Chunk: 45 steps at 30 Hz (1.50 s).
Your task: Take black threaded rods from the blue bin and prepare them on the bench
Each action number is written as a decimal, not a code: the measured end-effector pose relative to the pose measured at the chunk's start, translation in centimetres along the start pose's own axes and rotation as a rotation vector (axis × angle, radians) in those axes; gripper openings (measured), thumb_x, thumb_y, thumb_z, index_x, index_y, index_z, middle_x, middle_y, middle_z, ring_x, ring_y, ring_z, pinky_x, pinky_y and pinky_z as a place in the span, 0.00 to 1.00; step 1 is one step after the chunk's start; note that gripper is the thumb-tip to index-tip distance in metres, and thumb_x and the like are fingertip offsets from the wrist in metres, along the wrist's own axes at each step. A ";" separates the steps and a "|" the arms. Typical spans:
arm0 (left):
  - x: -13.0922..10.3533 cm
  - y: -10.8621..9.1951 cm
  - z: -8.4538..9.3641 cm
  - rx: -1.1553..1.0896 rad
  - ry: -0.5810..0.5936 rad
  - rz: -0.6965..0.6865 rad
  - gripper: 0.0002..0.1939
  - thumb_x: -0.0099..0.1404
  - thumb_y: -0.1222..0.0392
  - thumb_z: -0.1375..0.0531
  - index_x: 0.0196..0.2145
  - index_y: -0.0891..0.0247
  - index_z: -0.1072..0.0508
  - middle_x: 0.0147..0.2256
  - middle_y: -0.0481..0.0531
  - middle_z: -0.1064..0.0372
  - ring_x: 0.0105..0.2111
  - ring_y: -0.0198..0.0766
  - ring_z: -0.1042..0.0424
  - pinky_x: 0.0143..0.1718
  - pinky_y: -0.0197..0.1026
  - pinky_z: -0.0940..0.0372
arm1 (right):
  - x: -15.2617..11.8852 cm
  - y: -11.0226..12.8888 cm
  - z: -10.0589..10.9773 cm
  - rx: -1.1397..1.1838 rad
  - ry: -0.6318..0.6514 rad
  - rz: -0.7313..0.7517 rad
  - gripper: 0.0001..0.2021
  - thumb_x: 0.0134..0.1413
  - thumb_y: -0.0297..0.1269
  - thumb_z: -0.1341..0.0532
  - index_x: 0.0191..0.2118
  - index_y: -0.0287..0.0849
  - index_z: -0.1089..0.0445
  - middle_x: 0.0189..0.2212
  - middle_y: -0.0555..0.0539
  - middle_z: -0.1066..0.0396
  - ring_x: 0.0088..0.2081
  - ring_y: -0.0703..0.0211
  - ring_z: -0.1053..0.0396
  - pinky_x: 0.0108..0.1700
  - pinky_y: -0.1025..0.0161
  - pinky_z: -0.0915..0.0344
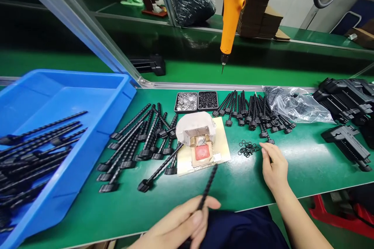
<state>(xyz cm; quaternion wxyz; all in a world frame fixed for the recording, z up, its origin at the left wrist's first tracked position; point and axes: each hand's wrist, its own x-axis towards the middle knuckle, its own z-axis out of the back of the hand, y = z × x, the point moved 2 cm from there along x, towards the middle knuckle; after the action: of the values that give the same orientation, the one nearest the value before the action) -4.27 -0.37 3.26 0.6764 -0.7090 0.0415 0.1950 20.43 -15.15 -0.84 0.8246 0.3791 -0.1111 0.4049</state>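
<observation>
The left hand (178, 225) is near the bottom edge, and its fingers pinch a long black ridged plastic rod (207, 188) that points away toward a small tan block with a red pad (201, 148). The right hand (273, 167) rests on the green table mat (306, 163), fingers close together, fingertips just beside a little pile of small black rubber rings (248, 148). More black rods lie in a heap (140, 140) to the left, and others fill a big blue plastic tray (73, 97). An orange electric screwdriver (232, 11) hangs above, far from the hands.
</observation>
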 end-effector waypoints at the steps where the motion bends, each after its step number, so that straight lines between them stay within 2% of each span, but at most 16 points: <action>1: 1.6 -0.4 -1.2 -0.186 0.190 0.105 0.23 0.71 0.41 0.52 0.46 0.63 0.32 0.23 0.46 0.38 0.18 0.31 0.39 0.23 0.37 0.40 | -0.2 -0.2 0.1 -0.012 -0.019 -0.028 0.14 0.67 0.33 0.49 0.47 0.39 0.27 0.39 0.39 0.27 0.42 0.51 0.29 0.45 0.50 0.29; 2: 3.1 -0.8 -1.9 -0.314 0.257 0.163 0.25 0.69 0.38 0.50 0.45 0.63 0.32 0.24 0.45 0.38 0.16 0.29 0.43 0.19 0.35 0.44 | -0.3 -0.3 0.0 -0.022 -0.028 -0.048 0.13 0.67 0.34 0.48 0.46 0.39 0.26 0.37 0.39 0.27 0.41 0.51 0.30 0.44 0.50 0.29; 4: 5.6 -1.5 -2.8 -0.349 0.354 0.202 0.28 0.66 0.34 0.48 0.45 0.63 0.33 0.22 0.43 0.38 0.14 0.27 0.47 0.16 0.33 0.50 | -0.3 -0.4 -0.1 -0.033 -0.029 -0.067 0.13 0.66 0.36 0.46 0.44 0.38 0.25 0.34 0.40 0.29 0.38 0.49 0.31 0.42 0.49 0.30; 7: 7.1 -1.7 -3.0 -0.220 0.328 0.129 0.29 0.67 0.34 0.49 0.45 0.65 0.32 0.18 0.40 0.41 0.15 0.28 0.49 0.18 0.33 0.52 | -0.3 -0.3 0.0 -0.012 -0.030 -0.068 0.13 0.66 0.37 0.46 0.41 0.40 0.24 0.34 0.41 0.28 0.38 0.51 0.30 0.41 0.52 0.30; 10: 6.7 -1.4 -2.5 -0.156 0.323 0.093 0.29 0.67 0.34 0.50 0.43 0.66 0.31 0.18 0.40 0.42 0.17 0.28 0.50 0.20 0.34 0.52 | -0.8 -0.7 1.1 0.013 -0.087 -0.104 0.13 0.67 0.35 0.48 0.42 0.41 0.25 0.38 0.42 0.28 0.41 0.54 0.29 0.43 0.56 0.29; 13: 6.1 -1.0 -1.6 -0.187 0.297 0.172 0.31 0.66 0.32 0.49 0.45 0.65 0.32 0.18 0.39 0.43 0.16 0.28 0.54 0.18 0.34 0.57 | -1.5 -1.5 2.5 -0.002 -0.142 -0.188 0.13 0.67 0.36 0.48 0.41 0.40 0.25 0.36 0.42 0.28 0.38 0.55 0.29 0.40 0.57 0.29; 16: 6.2 -0.9 -1.3 -0.229 0.258 0.237 0.31 0.64 0.31 0.48 0.43 0.64 0.33 0.19 0.39 0.43 0.15 0.27 0.55 0.16 0.33 0.59 | -1.8 -1.9 2.8 -0.009 -0.081 -0.230 0.13 0.66 0.39 0.45 0.41 0.40 0.25 0.33 0.44 0.29 0.33 0.56 0.30 0.35 0.59 0.30; 19: 6.4 -0.9 -1.5 -0.222 0.266 0.237 0.29 0.64 0.31 0.47 0.39 0.64 0.32 0.21 0.41 0.40 0.14 0.26 0.51 0.16 0.33 0.57 | -1.8 -1.7 2.3 0.007 0.000 -0.220 0.13 0.64 0.42 0.43 0.39 0.41 0.24 0.31 0.44 0.29 0.34 0.54 0.30 0.38 0.56 0.31; 23: 6.5 -0.7 -1.6 -0.200 0.281 0.222 0.29 0.64 0.31 0.47 0.38 0.64 0.32 0.21 0.41 0.38 0.14 0.26 0.48 0.16 0.33 0.55 | -1.6 -1.3 1.8 0.069 0.030 -0.239 0.14 0.65 0.43 0.44 0.32 0.42 0.27 0.30 0.44 0.30 0.34 0.52 0.32 0.40 0.54 0.32; 26: 6.4 -0.7 -1.4 -0.170 0.280 0.204 0.30 0.65 0.32 0.48 0.39 0.65 0.31 0.21 0.41 0.39 0.14 0.25 0.48 0.17 0.33 0.54 | -1.6 -0.4 1.7 0.181 0.052 -0.272 0.14 0.64 0.44 0.44 0.30 0.42 0.31 0.28 0.45 0.29 0.31 0.55 0.31 0.36 0.57 0.30; 29: 6.3 -0.9 -1.5 -0.135 0.283 0.196 0.30 0.65 0.32 0.49 0.39 0.66 0.30 0.21 0.41 0.40 0.15 0.26 0.48 0.18 0.33 0.53 | -1.4 1.6 1.7 0.342 0.096 -0.314 0.13 0.66 0.43 0.46 0.34 0.42 0.32 0.27 0.46 0.27 0.26 0.59 0.28 0.29 0.62 0.27; 31: 6.3 -1.1 -1.5 -0.133 0.278 0.187 0.31 0.65 0.32 0.49 0.40 0.67 0.30 0.21 0.41 0.40 0.15 0.26 0.47 0.18 0.33 0.53 | -1.2 3.2 1.7 0.476 0.120 -0.363 0.12 0.66 0.43 0.45 0.35 0.41 0.32 0.29 0.46 0.26 0.25 0.60 0.26 0.28 0.64 0.26; 36: 6.3 -1.2 -1.5 -0.162 0.245 0.177 0.30 0.65 0.32 0.48 0.40 0.66 0.30 0.20 0.41 0.40 0.14 0.26 0.49 0.17 0.33 0.55 | -0.7 5.0 1.6 0.816 0.152 -0.516 0.12 0.56 0.44 0.34 0.29 0.41 0.26 0.34 0.44 0.24 0.32 0.57 0.25 0.35 0.62 0.23; 38: 6.3 -1.1 -1.5 -0.152 0.243 0.173 0.31 0.65 0.32 0.48 0.40 0.66 0.30 0.20 0.41 0.41 0.14 0.26 0.50 0.16 0.33 0.55 | -0.7 4.8 1.7 0.873 0.141 -0.561 0.10 0.53 0.42 0.32 0.29 0.41 0.25 0.33 0.44 0.24 0.31 0.58 0.25 0.34 0.63 0.24; 41: 6.3 -1.2 -1.5 -0.124 0.254 0.162 0.31 0.65 0.31 0.48 0.39 0.67 0.30 0.20 0.41 0.42 0.15 0.26 0.49 0.17 0.33 0.54 | -0.7 4.3 1.7 1.004 0.148 -0.658 0.08 0.48 0.39 0.28 0.33 0.43 0.22 0.29 0.47 0.24 0.26 0.61 0.26 0.31 0.65 0.25; 45: 6.0 -1.5 -1.5 -0.077 0.282 0.135 0.32 0.65 0.31 0.49 0.39 0.67 0.29 0.18 0.39 0.47 0.16 0.28 0.50 0.18 0.33 0.53 | -0.3 3.8 2.0 1.080 0.279 -0.619 0.08 0.40 0.38 0.25 0.31 0.46 0.19 0.26 0.49 0.26 0.24 0.63 0.28 0.27 0.69 0.27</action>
<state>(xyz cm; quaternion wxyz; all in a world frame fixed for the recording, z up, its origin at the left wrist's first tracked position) 2.03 -0.50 2.67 0.6216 -0.7503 0.1761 0.1402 17.63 -15.32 2.40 0.6027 0.6997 0.3319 0.1922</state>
